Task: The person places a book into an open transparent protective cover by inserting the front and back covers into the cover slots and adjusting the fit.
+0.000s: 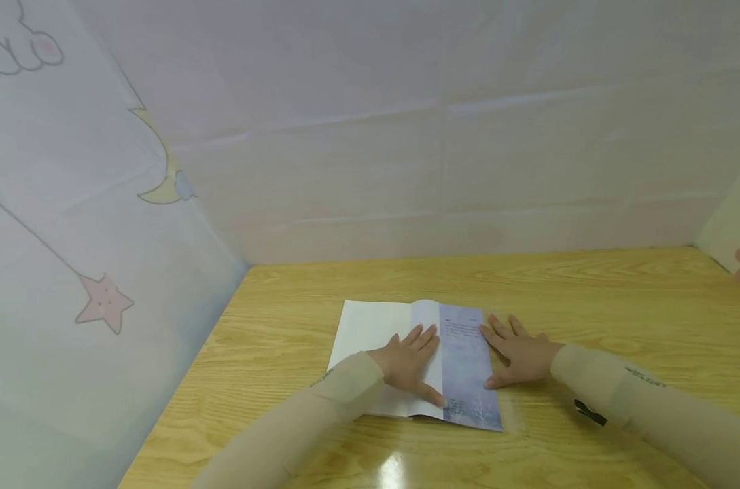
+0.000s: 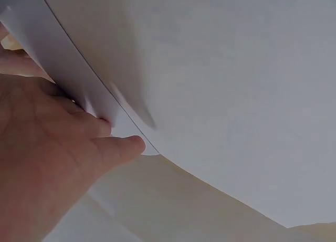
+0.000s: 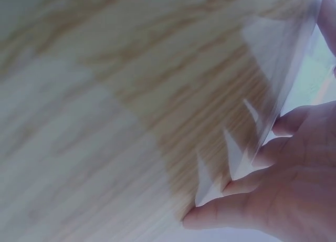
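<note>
A thin book [image 1: 370, 326] lies open on the wooden table, a blank white page on its left and a purple page [image 1: 464, 367] with small print and pale trees on its right. My left hand [image 1: 409, 367] rests with spread fingers on the white paper beside the purple page, its thumb touching the boundary between them. In the left wrist view, that hand [image 2: 58, 132] lies against the paper by a fold. At the purple page's right edge, my right hand [image 1: 522, 356] rests with fingers apart. The right wrist view has this hand [image 3: 278, 184] with fingertips on the wood-grained surface.
The wooden table [image 1: 272, 326] meets a pale hanging sheet [image 1: 370, 190] at the back. Another sheet on the left carries a pink star [image 1: 105, 303] and a yellow moon [image 1: 164, 180]. A small black strip [image 1: 590, 412] hangs at the right sleeve.
</note>
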A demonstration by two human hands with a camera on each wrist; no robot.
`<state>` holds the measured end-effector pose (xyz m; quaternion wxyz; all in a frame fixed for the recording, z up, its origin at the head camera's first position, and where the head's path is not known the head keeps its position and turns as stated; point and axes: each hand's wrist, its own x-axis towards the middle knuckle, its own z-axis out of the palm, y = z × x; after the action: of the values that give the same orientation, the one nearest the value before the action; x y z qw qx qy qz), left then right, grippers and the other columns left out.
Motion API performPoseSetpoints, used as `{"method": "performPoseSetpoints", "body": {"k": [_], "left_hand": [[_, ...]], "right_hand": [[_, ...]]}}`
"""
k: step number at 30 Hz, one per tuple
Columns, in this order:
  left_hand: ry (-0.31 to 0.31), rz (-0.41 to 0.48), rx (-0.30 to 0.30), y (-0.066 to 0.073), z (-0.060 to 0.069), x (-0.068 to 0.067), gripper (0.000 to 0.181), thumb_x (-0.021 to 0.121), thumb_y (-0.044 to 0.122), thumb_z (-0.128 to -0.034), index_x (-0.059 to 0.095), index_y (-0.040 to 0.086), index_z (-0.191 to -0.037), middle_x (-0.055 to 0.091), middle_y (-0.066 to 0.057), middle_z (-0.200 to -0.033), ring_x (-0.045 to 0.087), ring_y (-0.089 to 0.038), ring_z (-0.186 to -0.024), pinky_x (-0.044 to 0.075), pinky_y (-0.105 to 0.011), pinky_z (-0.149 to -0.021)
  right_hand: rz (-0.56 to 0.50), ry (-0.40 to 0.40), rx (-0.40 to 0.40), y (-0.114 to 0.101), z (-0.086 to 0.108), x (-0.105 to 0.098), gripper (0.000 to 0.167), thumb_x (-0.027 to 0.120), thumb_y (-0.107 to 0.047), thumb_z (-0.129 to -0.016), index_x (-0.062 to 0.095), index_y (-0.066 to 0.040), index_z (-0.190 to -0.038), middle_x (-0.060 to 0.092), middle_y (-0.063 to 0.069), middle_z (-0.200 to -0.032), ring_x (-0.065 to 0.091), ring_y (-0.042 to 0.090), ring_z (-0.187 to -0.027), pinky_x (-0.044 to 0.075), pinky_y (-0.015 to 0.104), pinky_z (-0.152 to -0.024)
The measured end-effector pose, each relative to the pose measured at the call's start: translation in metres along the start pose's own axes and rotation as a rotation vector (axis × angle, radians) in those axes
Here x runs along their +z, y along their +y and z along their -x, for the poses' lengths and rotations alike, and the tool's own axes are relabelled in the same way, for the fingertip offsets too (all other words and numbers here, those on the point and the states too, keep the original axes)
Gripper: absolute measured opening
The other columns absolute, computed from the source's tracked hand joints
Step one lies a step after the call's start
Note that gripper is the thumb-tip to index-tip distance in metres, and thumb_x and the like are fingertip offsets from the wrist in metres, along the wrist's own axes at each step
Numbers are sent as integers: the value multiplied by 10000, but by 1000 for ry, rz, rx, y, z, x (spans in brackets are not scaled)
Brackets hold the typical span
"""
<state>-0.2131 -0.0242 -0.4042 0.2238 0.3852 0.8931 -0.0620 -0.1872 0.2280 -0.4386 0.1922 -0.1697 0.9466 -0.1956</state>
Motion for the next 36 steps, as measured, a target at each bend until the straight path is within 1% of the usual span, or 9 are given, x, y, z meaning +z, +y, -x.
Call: {"method": "performPoseSetpoints", "body": {"k": [7, 12, 18, 24, 27, 29, 32, 36], "left_hand": [[-5, -70, -43, 8, 0, 1, 1046, 581, 698, -827, 124, 124, -1571, 1, -6, -1629, -15, -195, -1479, 154, -457, -1163], [-2, -116, -65, 12, -1, 3, 1055, 567, 726, -815, 131, 135, -1572, 9, 6, -1629, -11, -190, -1480, 151, -442, -1166], [-15, -150, -85, 16, -1, 5, 1054, 546, 745, -810, 131, 147, -1573, 4, 18, -1628, -19, -184, -1480, 141, -436, -1169], [-14, -186, -99, 19, -1, 6, 1050, 533, 757, -806, 138, 158, -1573, 16, 21, -1628, -17, -186, -1481, 145, -430, -1169], [-19, -191, -103, 20, -2, 6, 1053, 525, 763, -805, 132, 159, -1574, 12, 22, -1628, -22, -187, -1481, 145, -428, -1170], [-20, -191, -104, 19, -3, 7, 1055, 526, 763, -804, 133, 159, -1574, 12, 22, -1629, -23, -190, -1481, 148, -426, -1170], [-20, -181, -102, 19, -3, 7, 1056, 534, 757, -803, 138, 152, -1573, 16, 17, -1629, -21, -196, -1481, 153, -423, -1169], [-17, -165, -97, 19, -3, 8, 1059, 547, 748, -803, 140, 145, -1572, 21, 10, -1629, -18, -200, -1481, 158, -416, -1168]], "right_hand": [[-6, 10, -14, 2, -1, 1, 1125, 712, -608, -774, 198, 79, -1502, 28, 335, -1547, -30, 620, -1349, 60, 879, -835], [-5, 13, -19, 2, 0, 1, 1123, 718, -601, -771, 205, 82, -1498, 37, 342, -1542, -26, 622, -1348, 67, 881, -833], [-27, 12, -11, -1, 1, -1, 1124, 732, -589, -764, 210, 87, -1495, 34, 339, -1544, -27, 623, -1346, 50, 876, -841], [-9, 23, 6, -5, 1, -2, 1120, 745, -588, -752, 238, 88, -1488, 61, 343, -1540, 7, 631, -1341, 91, 874, -841], [-8, 17, 14, -7, 1, -3, 1125, 745, -589, -750, 235, 89, -1489, 56, 342, -1542, 3, 634, -1339, 96, 872, -844], [-12, 15, 12, -8, 0, -4, 1125, 747, -584, -751, 235, 96, -1486, 56, 346, -1540, -1, 640, -1335, 80, 868, -854], [10, 17, 10, -9, -1, -4, 1128, 741, -596, -748, 243, 102, -1481, 66, 351, -1537, 12, 646, -1332, 66, 862, -870], [13, 13, 5, -11, -2, -3, 1139, 746, -602, -734, 256, 117, -1470, 59, 360, -1534, 21, 631, -1342, 33, 856, -880]]}}
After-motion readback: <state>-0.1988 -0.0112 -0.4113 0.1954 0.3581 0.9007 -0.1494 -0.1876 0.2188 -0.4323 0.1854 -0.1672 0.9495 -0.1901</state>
